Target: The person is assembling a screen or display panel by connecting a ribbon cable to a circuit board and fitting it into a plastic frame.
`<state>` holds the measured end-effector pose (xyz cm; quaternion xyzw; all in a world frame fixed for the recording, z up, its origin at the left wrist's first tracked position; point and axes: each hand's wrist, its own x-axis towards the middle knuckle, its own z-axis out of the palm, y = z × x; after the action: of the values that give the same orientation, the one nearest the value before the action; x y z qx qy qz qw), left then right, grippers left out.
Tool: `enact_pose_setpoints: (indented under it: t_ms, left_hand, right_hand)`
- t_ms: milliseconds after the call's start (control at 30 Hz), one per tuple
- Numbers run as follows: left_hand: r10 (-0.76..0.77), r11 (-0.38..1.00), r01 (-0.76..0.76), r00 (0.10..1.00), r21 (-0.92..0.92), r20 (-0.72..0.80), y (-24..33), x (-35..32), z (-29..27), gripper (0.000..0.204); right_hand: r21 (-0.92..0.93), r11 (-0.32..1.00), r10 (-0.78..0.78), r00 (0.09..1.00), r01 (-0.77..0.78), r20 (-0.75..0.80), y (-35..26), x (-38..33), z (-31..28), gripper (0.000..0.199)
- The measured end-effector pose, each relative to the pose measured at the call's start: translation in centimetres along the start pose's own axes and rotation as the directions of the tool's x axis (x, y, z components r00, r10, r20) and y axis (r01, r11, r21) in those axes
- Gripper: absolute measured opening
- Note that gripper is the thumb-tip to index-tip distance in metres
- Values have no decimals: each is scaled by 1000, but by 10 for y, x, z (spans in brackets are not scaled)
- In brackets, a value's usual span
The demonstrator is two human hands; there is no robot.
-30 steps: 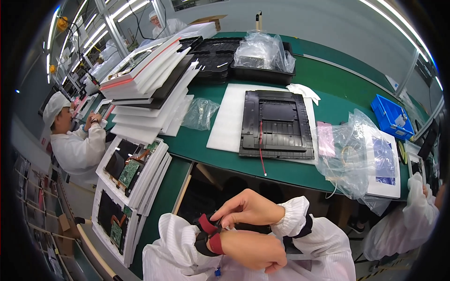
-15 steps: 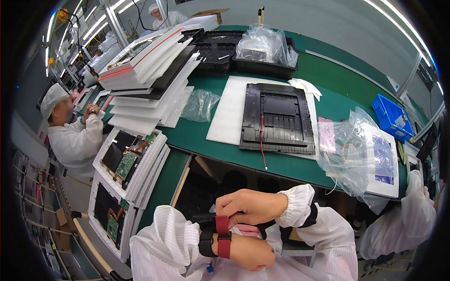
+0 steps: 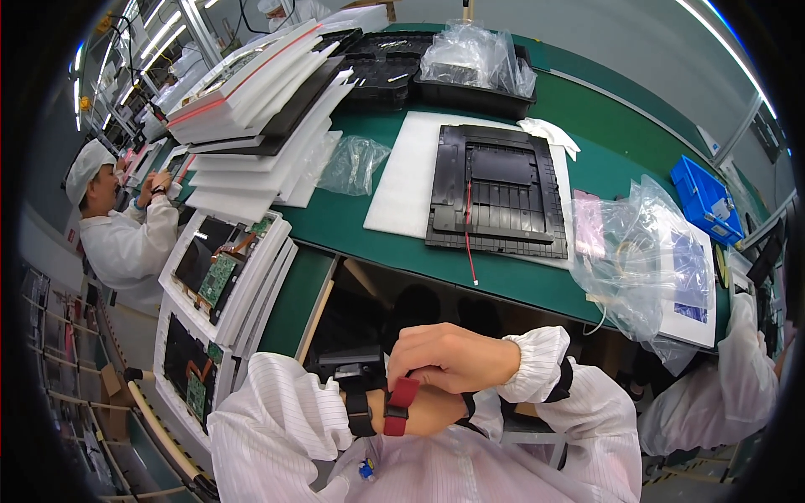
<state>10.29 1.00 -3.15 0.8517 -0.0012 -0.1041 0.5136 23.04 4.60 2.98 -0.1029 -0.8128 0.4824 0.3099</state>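
A red strap [image 3: 398,408] with a dark buckle goes round my left wrist. Beside it, nearer the sleeve, sits a black band [image 3: 360,414]. My right hand [image 3: 455,355] reaches across from the right with bent fingers, pinching the loose end of the red strap. Under it lies my left hand [image 3: 440,411], back upward, its fingers out of sight. Both hands are in front of my body, short of the bench edge. On the bench beyond, a black plastic panel [image 3: 496,191] with a thin red cable rests on a white foam sheet [image 3: 392,204].
Foam sheets and panels form a tall stack [image 3: 251,109] at the left, near framed units with green circuit boards [image 3: 220,278]. Crumpled clear plastic [image 3: 629,260] and a blue bin [image 3: 706,199] stand right. A black tray [image 3: 474,101] holds bagged items. Co-workers sit on both sides.
My left hand has drawn up and turned beneath the right one. The red strap's end is now lifted between my right fingers. The whole view has shifted slightly.
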Motion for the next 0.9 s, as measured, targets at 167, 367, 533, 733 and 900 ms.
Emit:
enact_pose_setpoints:
  t_ms: [167, 367, 533, 733, 900]
  left_hand:
    - [-42, 992, 32, 996, -125, -75, -17, 0, -2, 7]
    - [-99, 962, 53, 982, -268, -162, -37, 0, -5, 8]
    - [-153, 923, 60, 963, -380, -221, -47, 3, -10, 9]
    - [-218, 859, 63, 943, -508, -252, -55, 8, -18, 10]
    - [-296, 798, 74, 912, -598, -282, -64, 0, -34, 11]
  right_hand:
    - [-14, 1000, -17, 1000, 17, 21, 8, -1, 2, 25]
    - [168, 980, 97, 991, -111, 94, 7, -7, 3, 26]
    - [60, 994, 82, 991, -89, 110, 7, -9, 9, 28]
    - [37, 947, 320, 948, -319, 0, 10, -20, 17, 28]
    - [-223, 955, 59, 863, -195, -501, 8, -24, 21, 28]
